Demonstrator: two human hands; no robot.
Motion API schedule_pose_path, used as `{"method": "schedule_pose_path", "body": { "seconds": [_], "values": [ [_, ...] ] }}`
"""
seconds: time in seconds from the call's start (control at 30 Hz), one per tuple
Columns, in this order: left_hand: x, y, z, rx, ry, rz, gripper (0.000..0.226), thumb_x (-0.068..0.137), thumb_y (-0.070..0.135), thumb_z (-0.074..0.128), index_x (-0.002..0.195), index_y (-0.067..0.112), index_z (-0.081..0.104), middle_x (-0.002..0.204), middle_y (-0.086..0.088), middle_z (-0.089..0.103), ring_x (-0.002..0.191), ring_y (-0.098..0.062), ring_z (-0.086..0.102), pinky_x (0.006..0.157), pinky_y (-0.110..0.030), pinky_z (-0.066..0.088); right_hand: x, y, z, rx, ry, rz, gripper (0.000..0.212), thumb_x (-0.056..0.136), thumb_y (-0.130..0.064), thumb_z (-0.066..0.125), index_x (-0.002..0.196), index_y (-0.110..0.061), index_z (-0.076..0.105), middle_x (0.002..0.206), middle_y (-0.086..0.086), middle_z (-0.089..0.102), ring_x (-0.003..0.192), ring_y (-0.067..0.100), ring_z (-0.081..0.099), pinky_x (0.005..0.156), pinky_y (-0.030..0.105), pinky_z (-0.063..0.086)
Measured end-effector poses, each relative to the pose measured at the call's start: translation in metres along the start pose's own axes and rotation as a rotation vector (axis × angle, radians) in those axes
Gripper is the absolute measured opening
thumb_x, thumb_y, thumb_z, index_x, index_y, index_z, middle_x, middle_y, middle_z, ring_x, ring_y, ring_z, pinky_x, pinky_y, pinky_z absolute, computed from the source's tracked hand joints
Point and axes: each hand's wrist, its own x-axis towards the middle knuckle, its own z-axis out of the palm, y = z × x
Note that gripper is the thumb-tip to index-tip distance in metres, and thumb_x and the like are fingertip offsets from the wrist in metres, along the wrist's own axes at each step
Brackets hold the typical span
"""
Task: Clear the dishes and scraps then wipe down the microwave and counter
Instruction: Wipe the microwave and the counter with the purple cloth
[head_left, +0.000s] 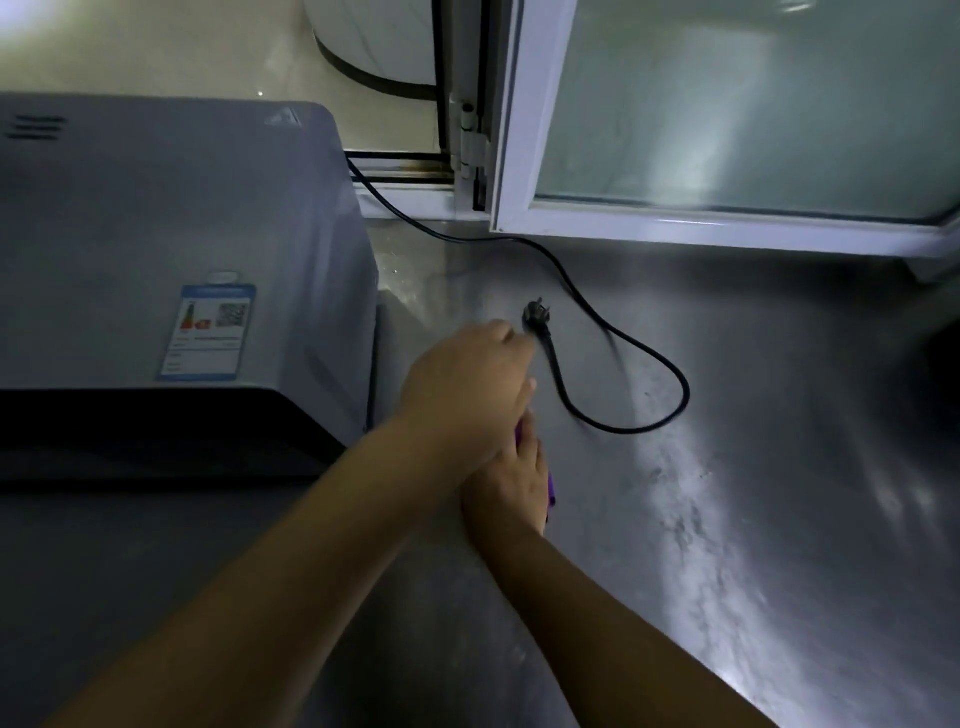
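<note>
A: Where do the hands sit?

B: Both are out over the grey, streaky metal counter (701, 545), just right of the grey box-shaped microwave (171, 249). The left hand (462, 395) crosses on top of the right hand (511, 488), so the two overlap.

A: Is either one gripping anything?

B: The right hand presses flat, fingers stretched forward, on something purple (550, 486) of which only a thin edge shows beside the palm and between the two hands (too little to name it). The left hand is curled, knuckles up, with its fingers hidden beneath; I cannot tell whether it grasps anything.

A: And that cable?

B: A black power cord (649, 358) runs from behind the microwave, along the foot of the white-framed frosted glass window (727, 104), then loops on the counter. Its black plug (537, 314) lies unplugged, prongs up, just beyond the left hand's knuckles, very near but apparently not touching.

A: The microwave itself?

B: Door shut, dark front edge facing the person, with a blue-bordered paper label (208, 332) stuck on its top.
</note>
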Motion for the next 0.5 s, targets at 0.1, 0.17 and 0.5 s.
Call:
{"method": "schedule_pose_path", "body": {
  "seconds": [0.1,0.17,0.5],
  "values": [
    [-0.009,-0.026,-0.051,0.227,0.049,0.014,0.035,0.094,0.028,0.039,0.124,0.012,0.050,0.123,-0.009,0.053,0.107,-0.024,0.050,0.088,-0.036,0.042,0.045,-0.017,0.005,-0.016,-0.092,-0.019,0.087,0.079,-0.022,0.069,0.146,-0.027,0.014,0.155,0.014,0.013,0.141,0.042,0.011,0.109,0.056,0.025],
    [-0.016,-0.044,-0.080,0.367,0.101,0.047,0.034,0.091,0.022,0.041,0.117,0.004,0.056,0.115,-0.018,0.059,0.101,-0.032,0.054,0.083,-0.042,0.043,0.072,-0.023,0.010,-0.026,-0.108,-0.010,0.079,0.086,-0.020,0.060,0.147,-0.029,0.011,0.156,0.013,0.007,0.141,0.042,0.004,0.111,0.055,0.018],
    [-0.023,-0.103,-0.112,0.327,0.289,-0.062,0.023,0.088,0.012,0.051,0.103,0.007,0.067,0.107,-0.010,0.066,0.097,-0.033,0.054,0.080,-0.044,0.044,0.193,-0.069,0.022,-0.021,-0.094,-0.024,0.072,0.086,-0.021,0.055,0.147,-0.025,0.017,0.156,0.013,0.009,0.140,0.042,0.006,0.111,0.051,0.020]
  ]
}}
